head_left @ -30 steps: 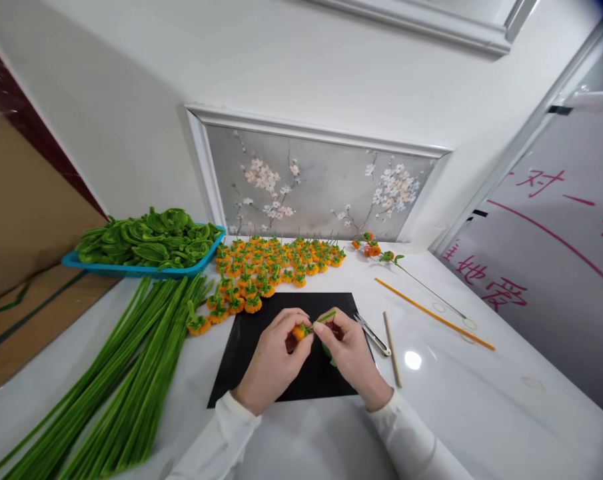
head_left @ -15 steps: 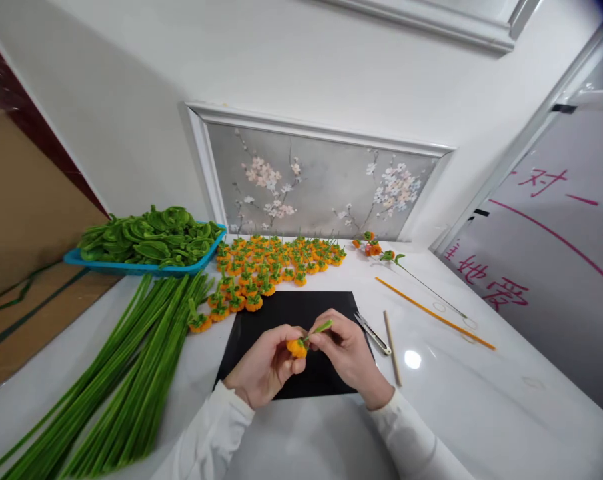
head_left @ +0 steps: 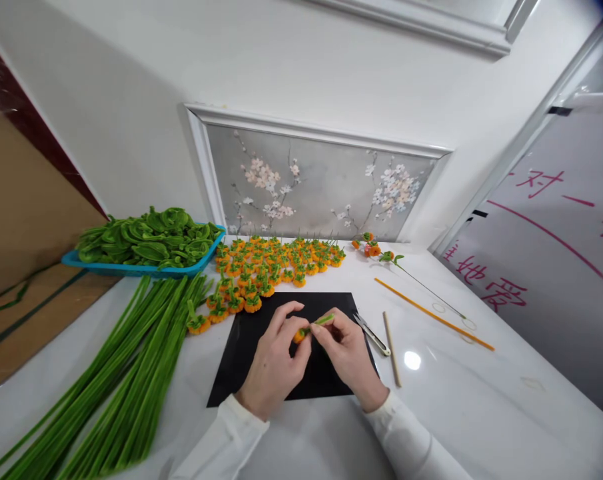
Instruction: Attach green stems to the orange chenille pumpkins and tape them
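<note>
Over the black mat (head_left: 241, 360), my left hand (head_left: 277, 360) is closed around a small orange pipe-cleaner flower (head_left: 300, 335), and its fingers hide most of it. My right hand (head_left: 345, 348) pinches a green pipe-cleaner stem (head_left: 325, 320) at the flower's green end. The fingertips of both hands nearly meet there. Thread snips (head_left: 372, 335) lie just right of the mat, with a thin wooden stick (head_left: 392, 350) beside them.
Rows of similar orange flowers (head_left: 254, 267) stand behind the mat. At left are a blue tray (head_left: 191, 269) of green leaves (head_left: 151, 240) and a bundle of green pipe cleaners (head_left: 126, 373). An orange pipe cleaner (head_left: 434, 313) and a wired flower stem (head_left: 426, 287) lie right.
My left hand has rolled over so its back faces up, and its fingers now cover most of the flower. The right hand keeps its pinch, almost in place.
</note>
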A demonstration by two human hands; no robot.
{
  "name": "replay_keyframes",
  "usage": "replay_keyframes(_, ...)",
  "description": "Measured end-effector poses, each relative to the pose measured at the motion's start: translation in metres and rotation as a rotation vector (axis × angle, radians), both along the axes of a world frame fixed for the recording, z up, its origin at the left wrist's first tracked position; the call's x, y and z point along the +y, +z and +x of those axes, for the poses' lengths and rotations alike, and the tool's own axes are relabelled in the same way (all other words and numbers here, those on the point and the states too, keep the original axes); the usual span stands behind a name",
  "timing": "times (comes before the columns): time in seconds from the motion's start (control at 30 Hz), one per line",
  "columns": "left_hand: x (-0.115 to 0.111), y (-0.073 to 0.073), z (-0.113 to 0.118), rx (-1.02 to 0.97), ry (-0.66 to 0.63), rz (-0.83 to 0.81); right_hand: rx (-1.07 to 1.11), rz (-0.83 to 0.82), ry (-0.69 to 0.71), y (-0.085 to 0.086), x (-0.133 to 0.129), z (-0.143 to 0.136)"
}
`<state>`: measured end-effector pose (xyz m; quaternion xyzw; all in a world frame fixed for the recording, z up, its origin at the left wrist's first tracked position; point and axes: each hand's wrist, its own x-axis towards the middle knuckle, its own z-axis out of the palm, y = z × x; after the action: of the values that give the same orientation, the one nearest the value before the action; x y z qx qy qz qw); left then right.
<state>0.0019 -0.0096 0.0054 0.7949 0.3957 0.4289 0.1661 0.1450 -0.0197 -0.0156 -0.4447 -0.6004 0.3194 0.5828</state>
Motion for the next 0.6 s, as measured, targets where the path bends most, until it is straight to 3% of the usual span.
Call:
replay_keyframes(0.17,0.003,0.007,-0.005,-0.04,-0.041,-0.204,-0.103,0.071,0.014,0.005,-0.001,0.003)
replay_keyframes(0.43,0.007,0.019,-0.013,-0.307,-0.283,-0.786,-0.236,0.191,0.088,0.009,0.0,0.007)
replay_keyframes(0.6,0.006,0.029,-0.018,-0.428,-0.388,-1.156,-0.227,0.177,0.154,0.009,-0.001,0.009)
